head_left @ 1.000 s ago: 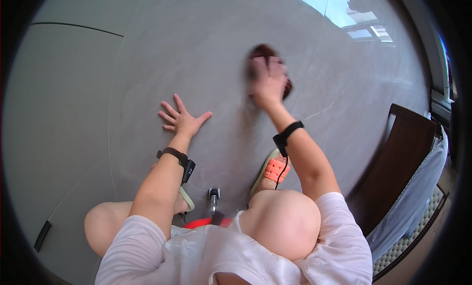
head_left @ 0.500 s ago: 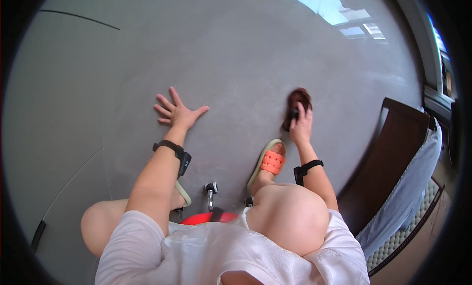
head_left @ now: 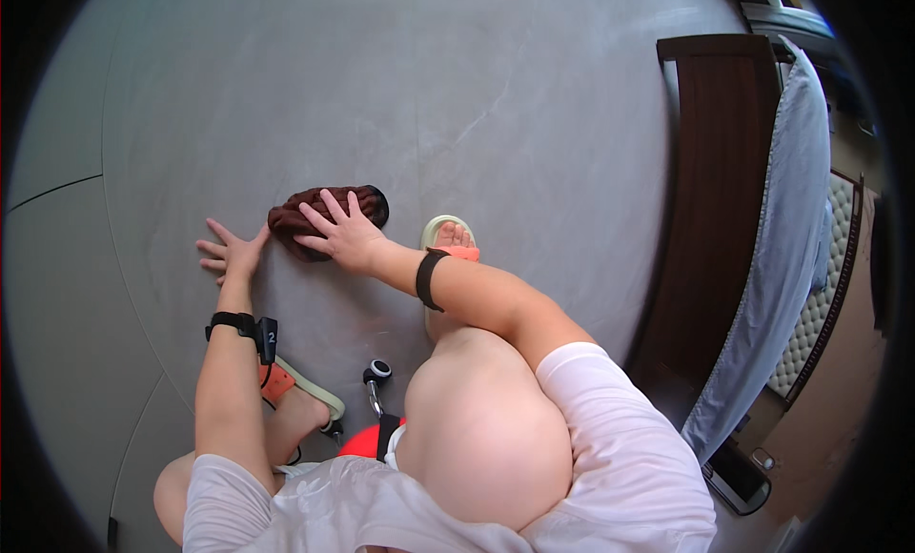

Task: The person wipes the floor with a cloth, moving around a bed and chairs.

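Dark-brown wooden panel (head_left: 720,172), frame right. Pale-green, orange-strapped slipper (head_left: 460,254) near soft, textured dark-brown cloth (head_left: 286,221), black-edged, left of centre. Right hand (head_left: 351,238) splayed on it; left hand (head_left: 240,255) spread wide beside.

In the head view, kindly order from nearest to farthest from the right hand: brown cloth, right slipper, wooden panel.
1. Brown cloth: under the right hand.
2. Right slipper: to the hand's right.
3. Wooden panel: farther right.
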A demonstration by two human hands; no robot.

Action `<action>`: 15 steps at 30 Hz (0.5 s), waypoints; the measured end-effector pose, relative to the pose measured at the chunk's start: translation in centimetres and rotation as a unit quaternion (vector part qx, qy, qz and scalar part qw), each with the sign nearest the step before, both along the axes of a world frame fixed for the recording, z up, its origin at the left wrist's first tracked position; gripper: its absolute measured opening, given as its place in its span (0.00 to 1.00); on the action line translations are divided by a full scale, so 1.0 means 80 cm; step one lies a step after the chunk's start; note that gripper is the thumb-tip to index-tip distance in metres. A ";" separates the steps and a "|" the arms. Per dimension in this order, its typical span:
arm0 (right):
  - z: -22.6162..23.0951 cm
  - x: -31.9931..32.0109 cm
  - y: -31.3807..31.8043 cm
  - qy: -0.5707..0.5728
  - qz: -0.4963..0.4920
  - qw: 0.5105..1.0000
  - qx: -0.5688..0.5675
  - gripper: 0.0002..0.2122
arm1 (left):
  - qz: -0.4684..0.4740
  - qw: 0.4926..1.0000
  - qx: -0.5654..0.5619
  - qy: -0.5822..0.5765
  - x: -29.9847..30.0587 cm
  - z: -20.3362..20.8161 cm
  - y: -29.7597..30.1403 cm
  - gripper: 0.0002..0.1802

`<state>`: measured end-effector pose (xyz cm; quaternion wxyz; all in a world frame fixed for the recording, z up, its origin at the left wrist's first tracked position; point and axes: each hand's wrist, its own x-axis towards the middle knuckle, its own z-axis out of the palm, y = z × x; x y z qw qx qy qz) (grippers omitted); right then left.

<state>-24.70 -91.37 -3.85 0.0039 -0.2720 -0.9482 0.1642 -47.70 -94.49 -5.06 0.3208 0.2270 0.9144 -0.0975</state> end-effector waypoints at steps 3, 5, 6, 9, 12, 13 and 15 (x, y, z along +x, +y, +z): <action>0.001 -0.017 -0.001 0.032 -0.058 0.994 -0.090 0.24 | -0.064 0.971 0.208 0.095 -0.012 -0.024 -0.019 0.52; -0.009 0.013 0.010 0.113 -0.143 0.977 -0.108 0.25 | -0.309 0.922 0.229 0.031 0.087 0.017 0.004 0.37; 0.006 0.001 0.012 0.185 -0.167 0.954 -0.167 0.23 | -0.370 0.870 0.325 0.013 0.097 0.010 -0.009 0.33; 0.017 0.016 0.019 0.202 -0.141 0.940 -0.238 0.30 | -0.225 0.885 0.397 -0.089 0.136 -0.017 -0.022 0.39; -0.006 0.051 0.003 0.237 -0.290 0.863 -0.339 0.34 | -0.249 0.891 0.350 -0.144 0.143 0.012 -0.014 0.41; 0.005 0.040 0.003 0.212 -0.273 0.875 -0.340 0.33 | -0.292 0.878 0.355 -0.138 0.123 0.006 -0.018 0.39; 0.016 0.028 0.003 0.170 -0.243 0.895 -0.334 0.30 | -0.298 0.860 0.403 -0.093 0.080 -0.010 -0.007 0.26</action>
